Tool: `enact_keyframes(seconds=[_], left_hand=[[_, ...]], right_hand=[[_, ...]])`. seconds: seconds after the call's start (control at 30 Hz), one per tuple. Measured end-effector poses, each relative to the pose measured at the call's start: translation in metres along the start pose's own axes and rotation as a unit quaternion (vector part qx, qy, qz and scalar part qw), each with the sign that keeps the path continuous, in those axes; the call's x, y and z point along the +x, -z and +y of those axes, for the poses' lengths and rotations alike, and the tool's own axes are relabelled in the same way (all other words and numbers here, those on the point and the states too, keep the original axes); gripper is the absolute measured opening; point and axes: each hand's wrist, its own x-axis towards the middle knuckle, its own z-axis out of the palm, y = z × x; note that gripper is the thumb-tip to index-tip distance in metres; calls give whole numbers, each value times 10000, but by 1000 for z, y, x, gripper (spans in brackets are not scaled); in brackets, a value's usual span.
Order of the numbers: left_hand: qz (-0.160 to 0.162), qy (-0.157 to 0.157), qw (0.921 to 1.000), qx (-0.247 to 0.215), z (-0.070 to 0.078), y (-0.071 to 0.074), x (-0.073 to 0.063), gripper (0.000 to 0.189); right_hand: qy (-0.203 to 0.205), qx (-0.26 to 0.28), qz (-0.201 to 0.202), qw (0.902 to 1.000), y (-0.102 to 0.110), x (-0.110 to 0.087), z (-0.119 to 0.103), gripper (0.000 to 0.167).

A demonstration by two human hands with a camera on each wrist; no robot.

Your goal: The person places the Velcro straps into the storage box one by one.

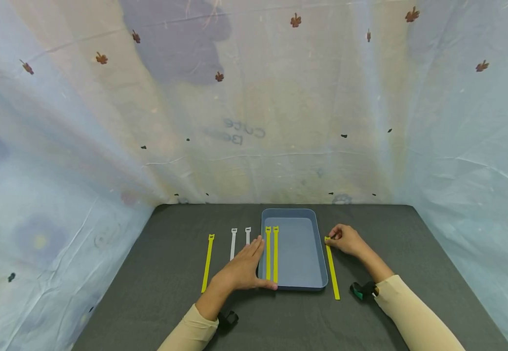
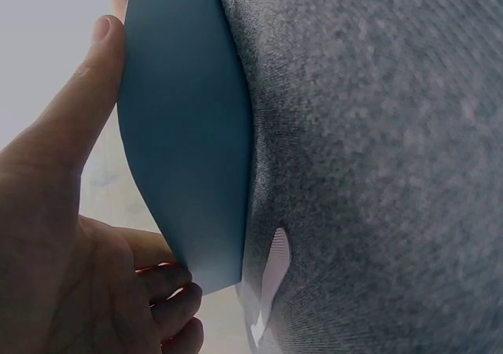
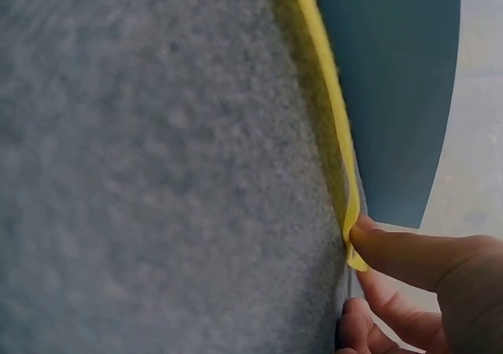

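A blue-grey tray lies on the table with two yellow cable ties side by side along its left part. My left hand rests at the tray's near left corner, thumb on the front rim and extended fingers along the left side. In the left wrist view the thumb touches the tray wall. Right of the tray, my right hand pinches the slotted head end of another yellow cable tie. That tie runs along the cloth beside the tray in the right wrist view.
Left of the tray lie two white cable ties, partly hidden by my left hand, and one yellow tie farther out. Dark grey cloth covers the table. A patterned plastic sheet hangs behind it and at both sides.
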Motion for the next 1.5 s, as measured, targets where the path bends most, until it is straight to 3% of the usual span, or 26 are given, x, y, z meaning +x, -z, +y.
enact_keyframes(seconds=[0.43,0.8,1.5], left_hand=[[-37,-16,10000,-81,3,3,-2,137],[-65,24,9999,-112,4,5,-3,137],[-40,-2,10000,-87,2,2,-2,136]], right_hand=[[174,-6,3,9998,-2,-7,-6,17],[338,519,103,9980,2,-13,-7,15],[760,819,453,9927,19,-20,-19,15]])
